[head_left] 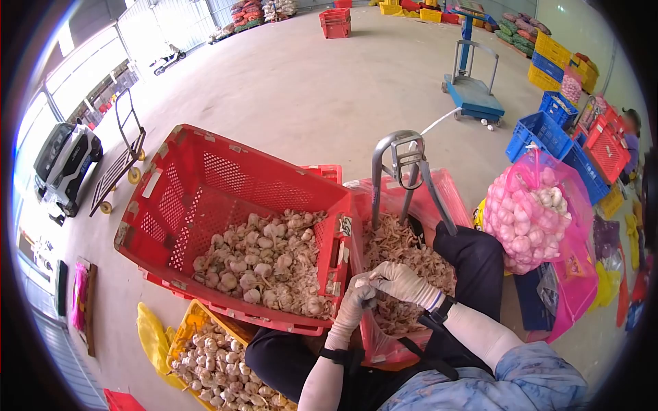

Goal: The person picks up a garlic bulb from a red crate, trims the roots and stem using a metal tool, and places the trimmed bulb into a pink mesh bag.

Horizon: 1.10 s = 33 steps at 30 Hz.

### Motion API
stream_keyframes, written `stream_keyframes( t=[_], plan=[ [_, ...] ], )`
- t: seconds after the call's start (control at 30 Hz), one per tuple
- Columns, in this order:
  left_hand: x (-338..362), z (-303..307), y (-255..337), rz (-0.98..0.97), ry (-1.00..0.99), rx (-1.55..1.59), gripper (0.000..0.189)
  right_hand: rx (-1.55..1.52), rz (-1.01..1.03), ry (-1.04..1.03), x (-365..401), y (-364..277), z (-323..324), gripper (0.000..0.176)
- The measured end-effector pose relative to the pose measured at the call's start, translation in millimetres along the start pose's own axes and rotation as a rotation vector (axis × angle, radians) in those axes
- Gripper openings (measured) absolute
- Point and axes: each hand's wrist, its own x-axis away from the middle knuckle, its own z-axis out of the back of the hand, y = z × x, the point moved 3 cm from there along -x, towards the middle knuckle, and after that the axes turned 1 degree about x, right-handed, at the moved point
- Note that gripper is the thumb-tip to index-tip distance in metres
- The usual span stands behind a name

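Observation:
My left hand [358, 301] and my right hand [404, 282], both in pale gloves, meet between my knees, with fingers closed around something small, probably a garlic bulb, mostly hidden by the fingers. Below them a pink-lined crate [445, 192] holds garlic skins and stem scraps [397, 253]. A metal cutter frame [392, 140] rises over it. To the left, a tilted red crate [233, 154] holds many garlic bulbs [264, 243]. Lower left, a yellow crate [181, 335] is filled with garlic bulbs [219, 363].
A pink mesh bag of garlic [524, 219] stands at my right. Blue crates [538, 133] and a person [632, 140] are farther right. A blue platform scale [476, 96] stands ahead. A flat trolley [116, 175] and a small vehicle [65, 164] are at left.

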Motion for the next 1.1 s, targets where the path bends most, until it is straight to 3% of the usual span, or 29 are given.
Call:
stream_keyframes(
  t=[0.07, 0.13, 0.23, 0.33, 0.47, 0.53, 0.67, 0.73, 0.77, 0.83, 0.93, 1.07, 1.1],
  plan=[
    [3.0, -3.1, 1.9, -0.035, -0.041, -0.024, 0.033, 0.111, -0.003, -0.004, -0.5, -1.4, -1.3, 0.024],
    [3.9, -5.3, 4.2, 0.007, 0.026, -0.050, 0.027, 0.203, 0.159, 0.025, -4.0, -5.4, -5.5, 0.026],
    [1.2, 1.8, 0.2, 0.056, 0.055, 0.031, 0.024, 0.248, 0.247, 0.112, -5.7, -10.3, -11.9, 0.024],
    [-0.3, 11.4, -2.4, 0.040, 0.038, -0.033, 0.023, 0.291, 0.117, 0.138, -4.2, -20.6, -16.3, 0.020],
    [-0.7, 18.7, -7.2, 0.038, 0.019, 0.108, 0.014, 0.148, 0.108, 0.167, -6.7, -10.0, -16.3, 0.017],
    [2.6, 12.1, -0.4, 0.068, -0.050, 0.126, 0.032, 0.124, 0.163, 0.051, -9.1, -9.3, -12.9, 0.015],
    [-0.3, -10.3, 2.7, -0.019, 0.026, 0.029, 0.043, 0.221, 0.063, 0.136, -10.9, -0.9, -17.2, 0.014],
    [5.2, -14.2, 3.3, -0.345, 0.294, -0.228, 0.055, 0.126, -0.057, 0.248, -11.5, 10.5, -21.8, 0.016],
    [6.7, -11.1, 4.9, -0.344, 0.298, -0.227, 0.055, 0.124, -0.058, 0.245, -11.9, 15.5, -23.9, 0.016],
    [9.6, -7.9, 7.4, -0.162, 0.171, 0.013, 0.063, 0.173, -0.090, 0.167, -14.0, 12.0, -23.9, 0.018],
    [8.3, 2.4, 5.0, -0.162, 0.118, 0.036, 0.064, 0.181, -0.063, 0.082, -17.8, 4.9, -19.0, 0.018],
    [4.0, 7.6, 0.8, -0.150, 0.030, 0.109, 0.064, 0.167, -0.060, 0.115, -17.2, -5.3, -15.8, 0.018],
    [3.8, 4.2, 3.8, -0.159, 0.014, 0.127, 0.048, 0.168, -0.047, 0.141, -16.3, -8.2, -15.3, 0.018]
  ],
)
